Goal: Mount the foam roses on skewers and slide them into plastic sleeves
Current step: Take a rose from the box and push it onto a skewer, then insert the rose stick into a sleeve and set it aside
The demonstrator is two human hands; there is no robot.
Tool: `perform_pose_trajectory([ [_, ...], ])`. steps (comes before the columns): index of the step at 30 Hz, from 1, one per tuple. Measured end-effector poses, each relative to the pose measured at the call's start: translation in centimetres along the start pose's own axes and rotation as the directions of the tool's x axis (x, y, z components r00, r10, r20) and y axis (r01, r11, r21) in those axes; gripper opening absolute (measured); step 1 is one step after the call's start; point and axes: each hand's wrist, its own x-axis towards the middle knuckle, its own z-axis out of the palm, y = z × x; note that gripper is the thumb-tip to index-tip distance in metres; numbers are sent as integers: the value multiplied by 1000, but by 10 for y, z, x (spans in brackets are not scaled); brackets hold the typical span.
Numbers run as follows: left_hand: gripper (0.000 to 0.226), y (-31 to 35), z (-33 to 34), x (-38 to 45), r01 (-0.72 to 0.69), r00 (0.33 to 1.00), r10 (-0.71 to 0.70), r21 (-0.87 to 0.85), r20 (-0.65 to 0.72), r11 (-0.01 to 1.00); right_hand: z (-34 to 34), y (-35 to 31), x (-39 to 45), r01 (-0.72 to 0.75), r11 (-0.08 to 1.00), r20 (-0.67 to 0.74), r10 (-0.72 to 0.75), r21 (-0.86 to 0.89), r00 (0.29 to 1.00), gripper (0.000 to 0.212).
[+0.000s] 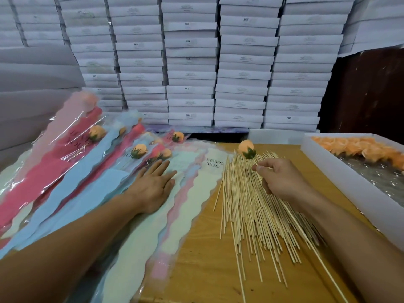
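Right hand: the right hand (282, 180) pinches a skewer just below the mounted rose (247, 149), thumb and forefinger closed on the stick, so the peach bloom stands clear above the loose skewers (251, 206) fanned over the wooden table (203, 254).
Left hand: the left hand (154, 184) lies flat with fingers spread on the stack of empty sleeves (196, 193), holding nothing; to my eye it is pinning the top sleeve so that it will not slide when the stick goes in.
Task's thing: the rose is already on its skewer, held in the air over the pile and just right of the sleeve printed "LOVE YOU"; it is not yet inside any sleeve.
Finished work: sleeved roses (96, 133) lie overlapped at the far left, kept apart from the empty sleeves.
Supply: the white tray (341, 171) on the right holds more peach roses (358, 147), close to the hand that picks them.
Behind: white boxes (190, 62) are stacked like a wall.
Next, as I judge it: the sleeve's mouth must be opened and the rose guided in.
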Motion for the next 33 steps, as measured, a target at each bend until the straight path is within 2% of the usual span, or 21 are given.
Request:
perform_pose_trajectory([
  [4,54,15,-16,-4,-4,1000,3,-84,-14,996,2,0,1,-62,995,46,59,78,997,20],
  [9,52,57,-39,-9,-85,996,77,-277,-42,957,10,-7,-5,-285,874,225,209,393,952,19],
  [14,51,95,-52,-9,-132,991,129,-366,-34,921,9,-13,-5,-293,768,227,196,569,954,15],
  [19,51,131,-50,-1,-144,989,145,-446,-33,883,9,-21,-12,-184,826,144,126,532,981,58],
  [21,51,145,-46,1,-149,987,155,-499,-28,854,11,-23,-15,-180,817,135,126,548,983,48],
  [24,51,160,-42,5,-150,986,163,-582,-30,799,10,-24,-14,-177,749,106,141,639,984,13],
  [26,59,165,-43,12,-89,995,91,-625,-30,775,7,-23,-11,-186,757,89,167,627,982,15],
  [27,65,165,-44,16,-17,1000,14,-698,-10,715,5,-21,-9,-193,766,87,177,613,980,19],
  [28,71,165,-47,20,74,997,-62,-814,47,577,3,-18,-6,-201,773,91,184,601,979,22],
  [30,73,161,-51,29,210,976,-98,-965,196,158,1,-15,-3,-219,778,100,198,590,975,25],
  [31,69,157,-52,32,227,970,-88,-974,226,6,0,-15,-2,-224,776,100,204,590,974,25],
  [33,66,151,-51,36,201,973,-91,-972,212,-119,0,-14,-1,-233,771,96,219,593,971,26],
])
